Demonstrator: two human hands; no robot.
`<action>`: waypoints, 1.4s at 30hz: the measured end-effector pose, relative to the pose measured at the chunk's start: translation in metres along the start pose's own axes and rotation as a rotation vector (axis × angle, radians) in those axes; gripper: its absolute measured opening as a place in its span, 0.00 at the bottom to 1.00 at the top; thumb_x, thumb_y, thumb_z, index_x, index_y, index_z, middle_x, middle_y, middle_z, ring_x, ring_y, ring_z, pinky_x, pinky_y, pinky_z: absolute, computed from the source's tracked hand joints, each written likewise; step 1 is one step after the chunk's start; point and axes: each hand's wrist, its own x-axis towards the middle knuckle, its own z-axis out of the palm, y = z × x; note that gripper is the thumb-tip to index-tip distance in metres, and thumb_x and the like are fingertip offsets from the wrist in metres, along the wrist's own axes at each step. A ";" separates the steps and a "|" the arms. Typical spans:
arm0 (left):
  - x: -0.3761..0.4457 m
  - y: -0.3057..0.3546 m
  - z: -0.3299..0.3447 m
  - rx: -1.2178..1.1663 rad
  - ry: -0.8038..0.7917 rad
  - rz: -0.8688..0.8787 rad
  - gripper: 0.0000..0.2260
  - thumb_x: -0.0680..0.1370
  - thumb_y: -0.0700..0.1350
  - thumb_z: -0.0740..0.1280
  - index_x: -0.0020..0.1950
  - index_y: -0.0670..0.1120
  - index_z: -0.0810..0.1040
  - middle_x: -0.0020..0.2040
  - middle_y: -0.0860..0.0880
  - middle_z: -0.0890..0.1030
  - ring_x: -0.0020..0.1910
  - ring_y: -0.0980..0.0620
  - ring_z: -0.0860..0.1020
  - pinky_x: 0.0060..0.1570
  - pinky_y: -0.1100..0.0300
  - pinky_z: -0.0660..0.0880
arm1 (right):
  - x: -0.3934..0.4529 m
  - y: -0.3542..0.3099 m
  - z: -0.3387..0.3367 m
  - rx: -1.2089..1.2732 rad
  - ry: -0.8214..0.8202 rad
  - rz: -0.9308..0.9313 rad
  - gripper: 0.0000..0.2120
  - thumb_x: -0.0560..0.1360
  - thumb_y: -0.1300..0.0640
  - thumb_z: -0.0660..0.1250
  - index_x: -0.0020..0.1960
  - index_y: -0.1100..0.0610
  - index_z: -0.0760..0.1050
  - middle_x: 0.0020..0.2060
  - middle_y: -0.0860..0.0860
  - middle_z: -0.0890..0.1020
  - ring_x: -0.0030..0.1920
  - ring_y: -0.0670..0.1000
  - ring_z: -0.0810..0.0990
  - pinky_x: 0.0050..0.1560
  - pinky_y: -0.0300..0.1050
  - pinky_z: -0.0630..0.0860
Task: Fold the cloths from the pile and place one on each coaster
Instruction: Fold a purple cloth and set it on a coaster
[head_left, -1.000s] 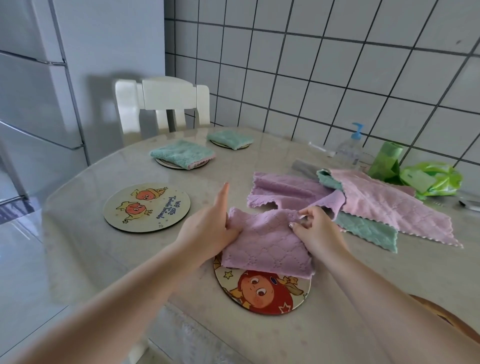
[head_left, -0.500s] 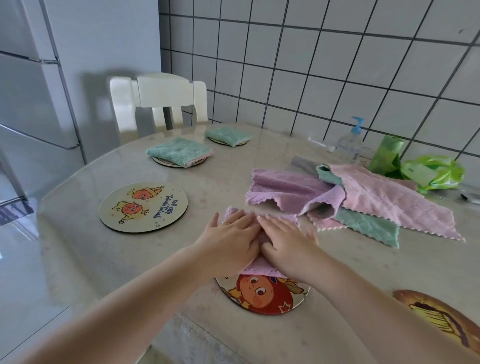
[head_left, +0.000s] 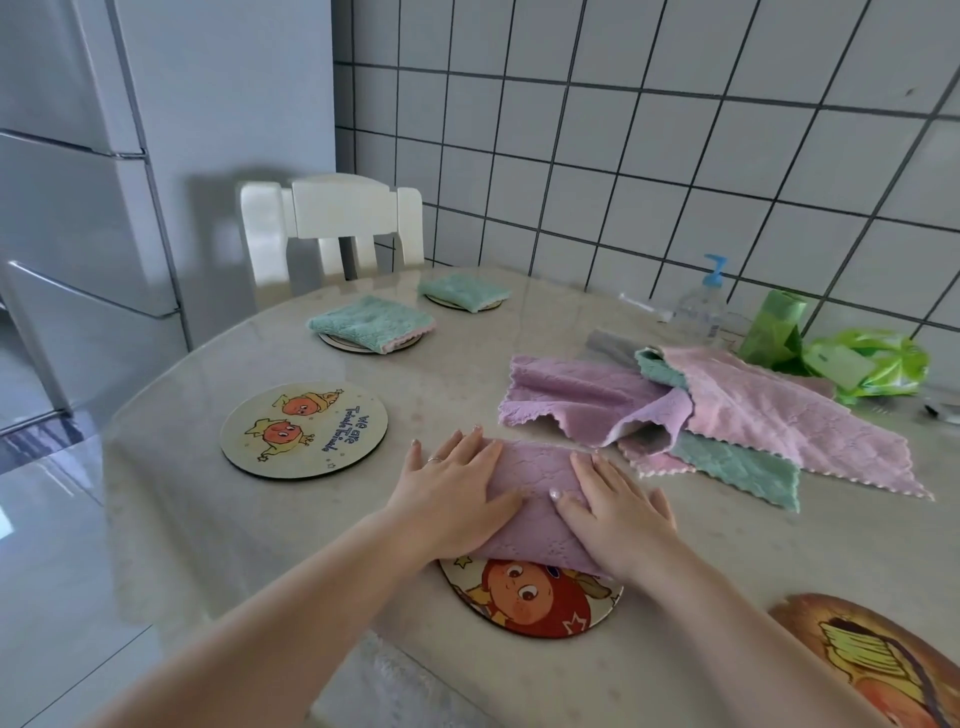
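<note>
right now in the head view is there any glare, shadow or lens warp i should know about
Head view: wide-angle warp bows the grey refrigerator edges and the white tiled wall grout lines; soft daylight puts a pale sheen on the glossy beige tabletop; the white wooden chair casts a faint shadow on the wall behind; the folded purple cloth under both hands stays sharp.

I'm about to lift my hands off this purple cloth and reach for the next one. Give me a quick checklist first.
1. Purple cloth folded flat: ok, left hand and right hand press it with straight fingers.
2. Centred on the red-character coaster: not ok, it covers only the far edge.
3. Two teal cloths on far coasters: ok.
4. Orange-character coaster free: ok, bare.
5. Pile holds more cloths: ok.
6. Coaster at lower right: cannot tell, cut off.
</note>
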 end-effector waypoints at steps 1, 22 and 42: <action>-0.001 0.000 0.001 -0.012 0.013 0.002 0.31 0.76 0.66 0.45 0.76 0.53 0.50 0.78 0.51 0.48 0.76 0.51 0.46 0.73 0.42 0.43 | -0.002 0.000 0.002 0.017 0.031 -0.002 0.30 0.78 0.37 0.44 0.76 0.48 0.45 0.77 0.47 0.47 0.76 0.47 0.44 0.74 0.55 0.45; -0.014 -0.015 -0.004 -0.671 0.421 0.014 0.14 0.75 0.42 0.67 0.60 0.50 0.78 0.53 0.55 0.76 0.46 0.64 0.77 0.47 0.76 0.71 | -0.017 0.022 0.008 0.681 0.425 -0.140 0.16 0.72 0.55 0.70 0.56 0.43 0.71 0.51 0.44 0.77 0.50 0.41 0.77 0.43 0.26 0.70; -0.006 -0.113 -0.075 -1.221 0.364 -0.068 0.18 0.76 0.32 0.62 0.58 0.53 0.77 0.58 0.51 0.79 0.59 0.55 0.76 0.62 0.61 0.69 | -0.001 -0.097 -0.029 1.183 0.172 -0.190 0.11 0.74 0.63 0.67 0.51 0.50 0.78 0.44 0.49 0.82 0.42 0.46 0.81 0.47 0.44 0.81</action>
